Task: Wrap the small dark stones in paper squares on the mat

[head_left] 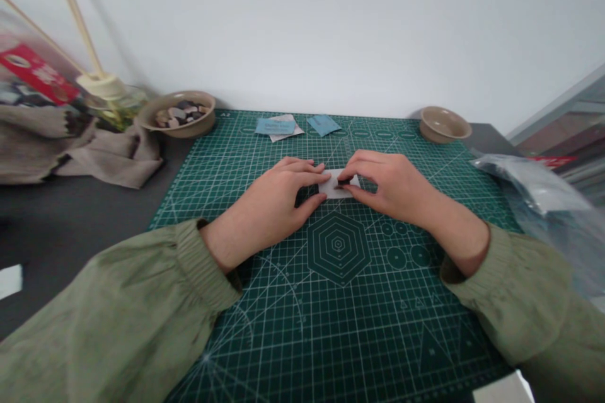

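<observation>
On the green cutting mat (331,321) lies a small white sheet (331,186), possibly a wipe or paper. My left hand (286,192) rests at the sheet's left side, fingers stretched out, with the index finger and thumb touching its edge. Over the right part of the sheet, my right hand (385,179) pinches a small dark stone (343,181) between thumb and fingers. The stone is low against the sheet and partly covered by the fingers, so its full shape is hidden.
Blue and white packets (275,126) and another blue packet (324,124) lie at the back. A bowl of stones (182,129) stands back left by a cloth (108,154) and reed diffuser (106,91). Rightward are a brown bowl (444,133) and clear plastic bag (543,192).
</observation>
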`<state>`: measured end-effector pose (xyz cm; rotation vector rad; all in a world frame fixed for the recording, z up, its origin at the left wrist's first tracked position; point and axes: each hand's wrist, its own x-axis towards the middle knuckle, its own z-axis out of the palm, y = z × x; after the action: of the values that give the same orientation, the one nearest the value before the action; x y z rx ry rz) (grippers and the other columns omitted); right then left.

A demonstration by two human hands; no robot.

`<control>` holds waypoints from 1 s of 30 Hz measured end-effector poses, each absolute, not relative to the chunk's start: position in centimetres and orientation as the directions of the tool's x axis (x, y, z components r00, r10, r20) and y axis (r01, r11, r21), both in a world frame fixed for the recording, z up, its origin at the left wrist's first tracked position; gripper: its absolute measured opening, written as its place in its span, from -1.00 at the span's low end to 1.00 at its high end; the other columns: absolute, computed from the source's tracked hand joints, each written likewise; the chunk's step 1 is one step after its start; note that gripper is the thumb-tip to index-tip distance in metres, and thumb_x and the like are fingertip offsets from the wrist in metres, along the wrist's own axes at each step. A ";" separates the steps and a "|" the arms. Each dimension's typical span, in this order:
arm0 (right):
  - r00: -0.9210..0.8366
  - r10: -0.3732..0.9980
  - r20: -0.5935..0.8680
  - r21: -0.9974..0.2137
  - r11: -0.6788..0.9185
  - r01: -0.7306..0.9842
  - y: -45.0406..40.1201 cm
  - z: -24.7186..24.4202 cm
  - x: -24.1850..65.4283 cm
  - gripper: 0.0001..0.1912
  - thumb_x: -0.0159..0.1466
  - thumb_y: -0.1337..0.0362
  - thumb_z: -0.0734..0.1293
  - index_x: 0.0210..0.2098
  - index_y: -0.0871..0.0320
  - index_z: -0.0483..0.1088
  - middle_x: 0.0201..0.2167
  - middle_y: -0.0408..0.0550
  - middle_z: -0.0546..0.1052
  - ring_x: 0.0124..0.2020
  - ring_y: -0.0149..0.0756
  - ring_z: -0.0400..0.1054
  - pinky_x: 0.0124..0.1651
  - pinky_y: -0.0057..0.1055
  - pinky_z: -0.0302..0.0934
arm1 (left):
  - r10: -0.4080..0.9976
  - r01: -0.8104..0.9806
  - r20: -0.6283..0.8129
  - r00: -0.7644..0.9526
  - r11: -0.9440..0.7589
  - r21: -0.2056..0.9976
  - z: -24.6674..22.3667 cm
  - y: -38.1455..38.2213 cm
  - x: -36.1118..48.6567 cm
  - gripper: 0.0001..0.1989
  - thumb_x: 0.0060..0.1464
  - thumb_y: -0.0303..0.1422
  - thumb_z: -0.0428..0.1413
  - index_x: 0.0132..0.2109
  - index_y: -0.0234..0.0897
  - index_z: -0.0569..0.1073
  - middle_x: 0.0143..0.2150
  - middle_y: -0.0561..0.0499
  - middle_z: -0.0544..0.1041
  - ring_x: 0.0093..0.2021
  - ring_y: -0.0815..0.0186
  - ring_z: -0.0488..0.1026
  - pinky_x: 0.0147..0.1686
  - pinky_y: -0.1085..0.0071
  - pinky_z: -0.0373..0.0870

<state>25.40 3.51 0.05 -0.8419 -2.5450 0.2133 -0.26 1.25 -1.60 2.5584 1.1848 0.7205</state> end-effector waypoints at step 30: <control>-0.731 0.579 0.361 -0.259 0.815 0.518 3.4 0.0 25.2 -0.86 0.43 0.35 0.39 -0.05 0.14 0.60 -0.08 0.01 0.63 -0.09 -0.15 0.55 -0.03 -0.25 0.37 | 0.764 0.643 0.332 0.553 -0.645 0.412 -1.5 1.4 -0.2 -0.62 0.38 -0.21 0.17 0.23 -0.21 0.64 0.26 -0.14 0.64 0.35 -0.02 0.47 0.40 -0.07 0.38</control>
<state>25.17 3.44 0.04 -0.8189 -2.5695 0.1955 -0.17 1.37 -1.45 2.5474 1.1766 0.7200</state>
